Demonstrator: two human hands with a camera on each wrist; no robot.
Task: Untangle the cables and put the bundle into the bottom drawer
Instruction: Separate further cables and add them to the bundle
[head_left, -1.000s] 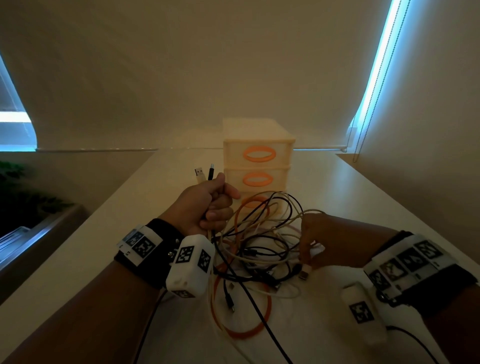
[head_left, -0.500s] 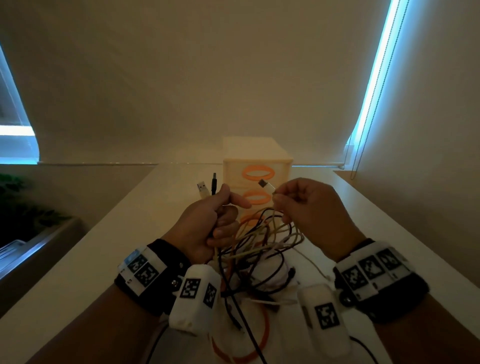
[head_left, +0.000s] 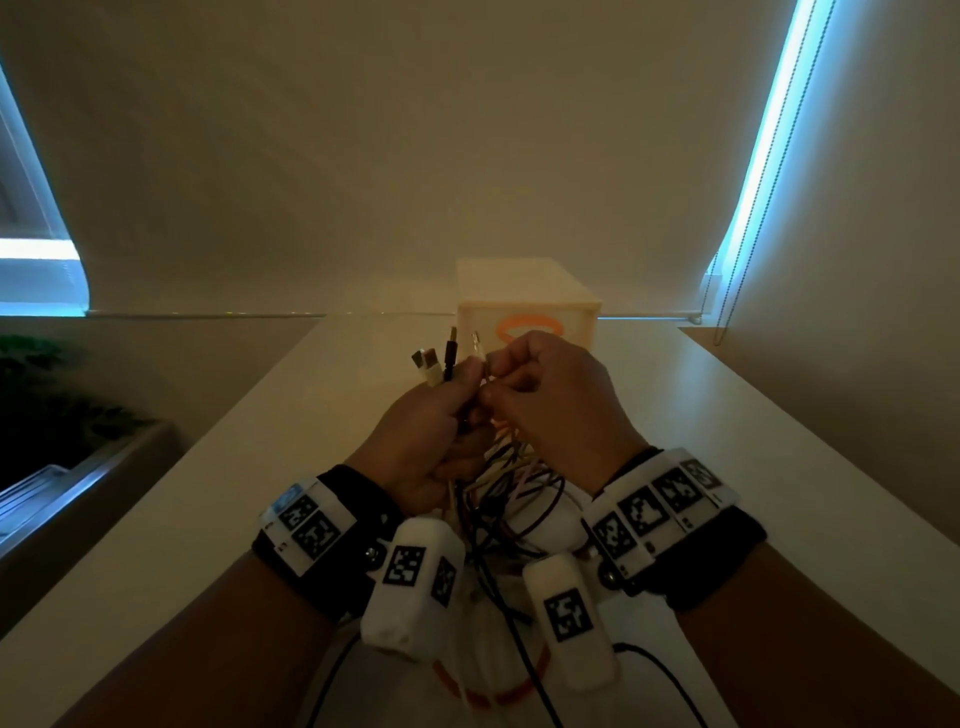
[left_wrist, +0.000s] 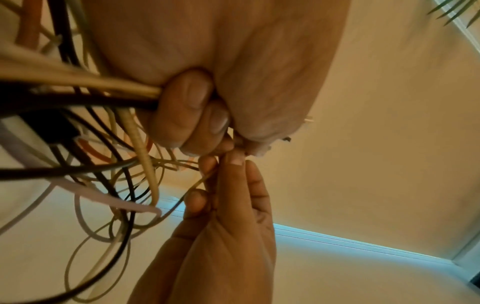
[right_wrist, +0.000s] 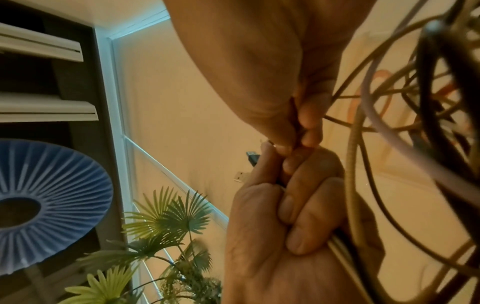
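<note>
My left hand (head_left: 460, 410) grips several cable ends in a fist above the table. Their plugs (head_left: 436, 361) stick up out of it. Right against it, my right hand (head_left: 493, 387) pinches one thin cable end (head_left: 477, 347) between thumb and fingers. The tangle of black, white and orange cables (head_left: 511, 493) hangs below both hands, and an orange loop (head_left: 519, 693) lies on the table. In the left wrist view my curled fingers (left_wrist: 187, 115) clamp the cables (left_wrist: 78, 90). The cream drawer unit (head_left: 524, 301) with orange handles stands behind my hands, its lower drawers hidden.
The white table (head_left: 249, 467) runs forward to a blind-covered window. A bead chain (head_left: 730, 280) hangs at the far right. A dark plant (head_left: 41, 395) sits off the table's left edge. The right wrist view shows a blue pleated lamp (right_wrist: 39, 205) and palm leaves (right_wrist: 166, 226).
My right hand picked a white cable end from the table and lifted it against my left fist. Both hands rose, pulling most of the tangle up with them.
</note>
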